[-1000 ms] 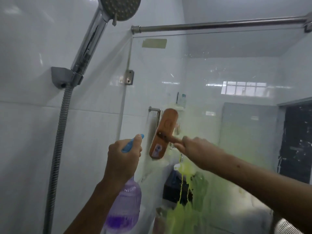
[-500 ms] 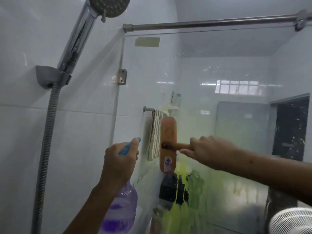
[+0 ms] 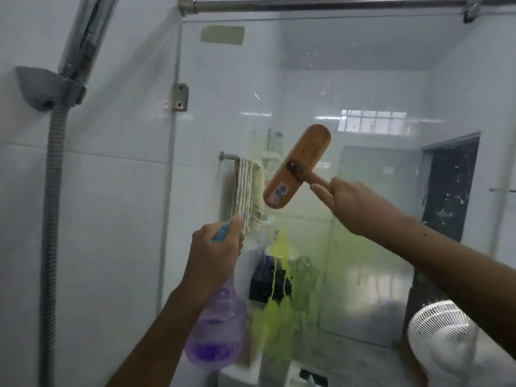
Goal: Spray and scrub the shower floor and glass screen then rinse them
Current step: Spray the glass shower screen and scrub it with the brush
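My right hand [image 3: 353, 206] grips the short handle of a wooden scrub brush [image 3: 296, 166], whose back faces me, tilted with its top end to the right against the glass screen [image 3: 363, 88]. Yellow-green cleaner streaks [image 3: 279, 291] run down the lower glass below the brush. My left hand [image 3: 213, 255] holds a purple spray bottle [image 3: 216, 333] by its blue trigger head, low and left of the brush, near the glass edge. The shower floor is out of view.
A chrome shower handle sits in its wall holder [image 3: 50, 88] at upper left, with its hose [image 3: 51, 219] hanging down. A steel rail [image 3: 321, 4] tops the glass. Behind the glass are a towel on a bar [image 3: 247, 191] and a white fan [image 3: 446, 336].
The brush has swept right and upward across the glass and tilted from upright to slanted. My view has dropped and shifted, so the shower head left the top edge. The bottle hand stayed put.
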Demonstrator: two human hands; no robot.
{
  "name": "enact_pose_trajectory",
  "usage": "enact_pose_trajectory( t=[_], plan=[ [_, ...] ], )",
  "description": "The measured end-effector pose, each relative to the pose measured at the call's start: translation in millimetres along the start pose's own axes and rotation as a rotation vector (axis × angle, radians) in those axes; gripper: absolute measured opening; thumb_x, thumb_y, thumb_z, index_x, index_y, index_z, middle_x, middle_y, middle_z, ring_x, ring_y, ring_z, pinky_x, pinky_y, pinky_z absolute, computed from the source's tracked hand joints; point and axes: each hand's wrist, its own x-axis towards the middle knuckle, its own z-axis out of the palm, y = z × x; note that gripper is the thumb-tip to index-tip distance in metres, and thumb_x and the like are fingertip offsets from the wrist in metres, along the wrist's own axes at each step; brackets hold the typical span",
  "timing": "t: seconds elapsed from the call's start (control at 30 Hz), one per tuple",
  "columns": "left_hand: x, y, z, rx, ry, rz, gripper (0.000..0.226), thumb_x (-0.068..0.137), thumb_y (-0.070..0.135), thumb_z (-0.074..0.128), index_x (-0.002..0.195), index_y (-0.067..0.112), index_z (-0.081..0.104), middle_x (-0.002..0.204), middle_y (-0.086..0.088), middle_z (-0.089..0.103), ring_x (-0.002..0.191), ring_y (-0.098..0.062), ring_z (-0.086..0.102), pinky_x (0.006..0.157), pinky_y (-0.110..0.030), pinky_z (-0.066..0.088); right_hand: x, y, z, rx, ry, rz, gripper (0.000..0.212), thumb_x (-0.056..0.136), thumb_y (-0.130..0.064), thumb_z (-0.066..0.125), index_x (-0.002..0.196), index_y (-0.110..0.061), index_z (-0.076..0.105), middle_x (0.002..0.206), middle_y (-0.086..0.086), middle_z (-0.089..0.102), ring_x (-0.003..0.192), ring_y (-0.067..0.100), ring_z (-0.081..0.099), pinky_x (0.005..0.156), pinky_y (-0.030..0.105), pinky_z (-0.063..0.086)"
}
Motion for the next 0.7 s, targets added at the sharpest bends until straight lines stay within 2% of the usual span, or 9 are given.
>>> enact_pose_trajectory(
  t=[0.1,0.2,0.27,0.33,0.43,0.53,0.6,0.7],
  plan=[
    [-4,3,7,-0.057,-0.036,-0.052,0.055,0.101,0.041,0.057,0.067,0.0,0.068,0.059,-0.011,0.066,0.05,-0.013,0.06,0.055,-0.028,0.053,7,3,-22,0.291,0.054,0.18,0.058,0.1,-0.064,0.026,0.096,-0.014,0.055,0.078,0.006,0.06,0.06,0.017,0.056,0.054,0.034,0.047],
    [-9,6,17,-0.182,-0.047,-0.128,0.055,0.1,0.037,0.06,0.068,-0.008,0.066,0.063,-0.023,0.066,0.051,-0.023,0.06,0.053,-0.035,0.053,-8,-2,-29,0.903,0.022,0.362,0.05,0.103,-0.05,0.04,0.097,-0.003,0.055,0.062,0.011,0.053,0.042,0.02,0.046,0.041,0.031,0.046],
    [-17,6,22,-0.195,-0.052,-0.137,0.059,0.1,0.036,0.06,0.064,-0.01,0.063,0.061,-0.027,0.063,0.049,-0.025,0.056,0.052,-0.035,0.05,-22,-4,-26,1.161,0.029,0.427,0.042,0.102,-0.044,0.047,0.095,-0.004,0.055,0.056,0.009,0.048,0.039,0.019,0.039,0.038,0.027,0.039],
    [-24,3,27,-0.156,-0.059,-0.106,0.059,0.101,0.039,0.059,0.06,-0.003,0.063,0.059,-0.026,0.062,0.047,-0.025,0.056,0.054,-0.041,0.053,-35,-5,-18,1.249,0.012,0.466,0.039,0.102,-0.046,0.049,0.093,-0.008,0.053,0.054,0.005,0.043,0.04,0.017,0.036,0.039,0.025,0.035],
    [-28,4,30,-0.109,-0.065,-0.06,0.056,0.096,0.049,0.056,0.064,0.003,0.065,0.06,-0.021,0.064,0.051,-0.03,0.062,0.058,-0.05,0.058,-46,-9,-8,1.296,-0.03,0.514,0.04,0.102,-0.049,0.046,0.091,-0.011,0.05,0.055,0.003,0.039,0.041,0.016,0.035,0.04,0.024,0.033],
    [-30,8,36,-0.131,-0.038,-0.044,0.057,0.102,0.038,0.057,0.062,-0.002,0.064,0.06,-0.023,0.062,0.049,-0.027,0.058,0.055,-0.054,0.056,-51,-13,-4,1.351,-0.044,0.565,0.037,0.103,-0.045,0.038,0.09,-0.011,0.049,0.053,0.002,0.037,0.04,0.016,0.031,0.04,0.024,0.03],
    [-27,11,38,-0.134,-0.005,-0.024,0.056,0.103,0.036,0.056,0.061,-0.001,0.064,0.058,-0.022,0.062,0.048,-0.025,0.058,0.053,-0.05,0.056,-51,-14,-1,1.368,-0.038,0.564,0.035,0.102,-0.041,0.035,0.091,-0.01,0.048,0.052,0.002,0.038,0.039,0.016,0.03,0.04,0.024,0.029],
    [-20,18,40,-0.115,0.029,-0.001,0.052,0.103,0.036,0.056,0.064,0.004,0.068,0.058,-0.013,0.066,0.05,-0.015,0.061,0.055,-0.033,0.055,-50,-15,0,1.396,-0.032,0.549,0.032,0.102,-0.037,0.035,0.092,-0.01,0.049,0.051,0.002,0.039,0.039,0.016,0.031,0.042,0.025,0.028]
  ],
)
